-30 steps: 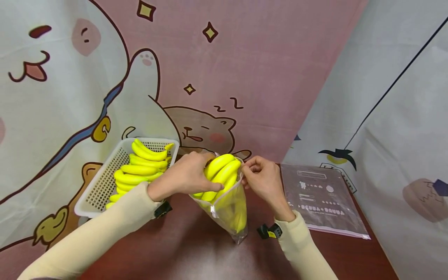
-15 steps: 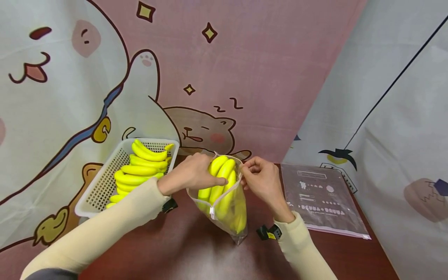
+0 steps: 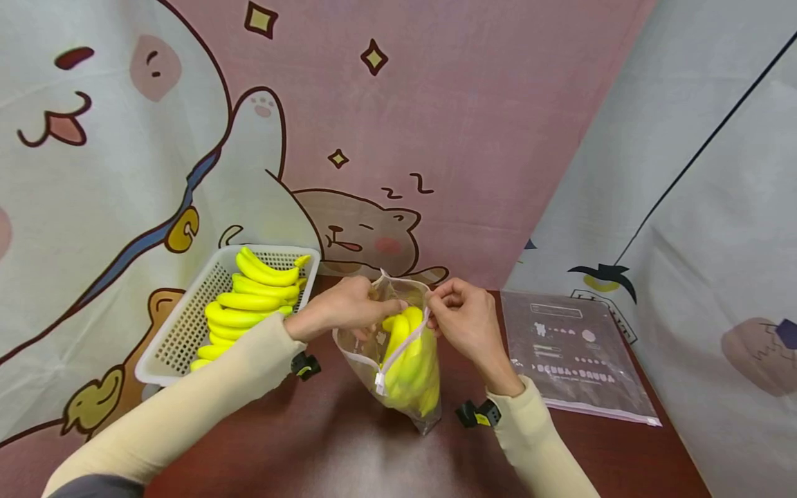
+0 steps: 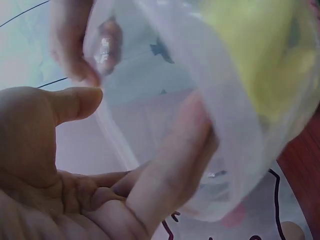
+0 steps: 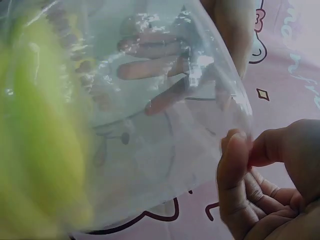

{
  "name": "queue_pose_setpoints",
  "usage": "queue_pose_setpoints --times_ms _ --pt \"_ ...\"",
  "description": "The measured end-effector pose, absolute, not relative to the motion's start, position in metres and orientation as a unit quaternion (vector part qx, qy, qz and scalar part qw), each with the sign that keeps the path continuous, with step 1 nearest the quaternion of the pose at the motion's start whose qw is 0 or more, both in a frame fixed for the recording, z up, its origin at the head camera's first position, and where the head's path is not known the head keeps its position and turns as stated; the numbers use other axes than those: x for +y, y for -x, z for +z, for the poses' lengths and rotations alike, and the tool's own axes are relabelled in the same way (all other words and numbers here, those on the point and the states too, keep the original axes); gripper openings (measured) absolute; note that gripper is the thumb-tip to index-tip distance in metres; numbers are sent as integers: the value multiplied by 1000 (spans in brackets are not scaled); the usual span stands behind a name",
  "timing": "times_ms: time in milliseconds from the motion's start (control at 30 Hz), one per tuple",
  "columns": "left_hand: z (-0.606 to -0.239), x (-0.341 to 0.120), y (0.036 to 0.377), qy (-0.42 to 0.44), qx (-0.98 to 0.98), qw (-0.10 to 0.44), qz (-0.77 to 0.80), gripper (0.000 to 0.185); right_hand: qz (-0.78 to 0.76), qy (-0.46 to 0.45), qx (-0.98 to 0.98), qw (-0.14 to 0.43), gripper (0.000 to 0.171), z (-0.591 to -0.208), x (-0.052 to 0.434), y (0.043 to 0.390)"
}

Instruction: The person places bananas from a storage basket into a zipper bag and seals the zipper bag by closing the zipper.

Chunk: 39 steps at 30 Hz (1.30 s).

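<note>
Yellow bananas (image 3: 411, 353) had sunk into the bag (image 3: 367, 366), freeing the left hand (image 3: 355, 304) at its mouth; right hand (image 3: 465, 317) pinched its rim.

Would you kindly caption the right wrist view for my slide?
Right hand pinching a clear bag by its edge; bananas and left hand show through.

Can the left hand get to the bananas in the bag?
Probably yes: the bag is open at the top, and the left hand is right at that opening, its thumb close to the bananas. The right hand pinches the bag off to one side.
</note>
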State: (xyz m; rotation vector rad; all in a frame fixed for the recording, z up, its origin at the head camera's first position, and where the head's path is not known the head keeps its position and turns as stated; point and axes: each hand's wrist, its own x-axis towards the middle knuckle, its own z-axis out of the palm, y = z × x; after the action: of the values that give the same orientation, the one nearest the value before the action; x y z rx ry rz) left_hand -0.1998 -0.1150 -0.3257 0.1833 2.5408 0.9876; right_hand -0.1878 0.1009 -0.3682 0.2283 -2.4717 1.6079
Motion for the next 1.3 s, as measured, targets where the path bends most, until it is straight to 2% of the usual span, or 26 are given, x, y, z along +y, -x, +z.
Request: queue_pose_setpoints --times_ms 67,167,267,333,400,467,567,667,767,967,1100,1300 --pt "-325 -118 199 -76 896 206 386 51 537 -76 -835 93 16 -369 102 188" --pt "-324 -126 195 -95 898 165 397 40 534 -74 -837 94 16 -369 105 189" --pt "-324 -137 190 -113 915 71 381 24 533 -74 -837 94 17 -370 106 190" --pt "-326 -146 187 -110 928 11 357 23 531 -74 -839 93 18 -370 107 190" --pt "-330 -155 185 -87 942 -19 325 28 528 -75 -841 93 18 -370 108 190" --pt "-335 -164 184 -62 954 -8 295 34 525 -77 -843 93 17 -370 109 190" --pt "-345 -176 183 -41 958 69 277 42 520 -84 -845 90 17 -370 111 190" --pt "-355 -184 185 -63 929 152 332 43 515 -93 -848 84 18 -370 112 190" --pt "-362 -185 187 -105 890 187 403 41 511 -103 -850 73 17 -370 113 190" --pt "-368 -169 191 -164 844 152 487 36 484 -143 -861 64 12 -369 115 189" --pt "-375 -152 191 -165 804 125 557 34 471 -163 -864 65 9 -370 115 188" --pt "-382 -140 188 -163 775 122 599 31 448 -159 -878 52 5 -373 119 185"
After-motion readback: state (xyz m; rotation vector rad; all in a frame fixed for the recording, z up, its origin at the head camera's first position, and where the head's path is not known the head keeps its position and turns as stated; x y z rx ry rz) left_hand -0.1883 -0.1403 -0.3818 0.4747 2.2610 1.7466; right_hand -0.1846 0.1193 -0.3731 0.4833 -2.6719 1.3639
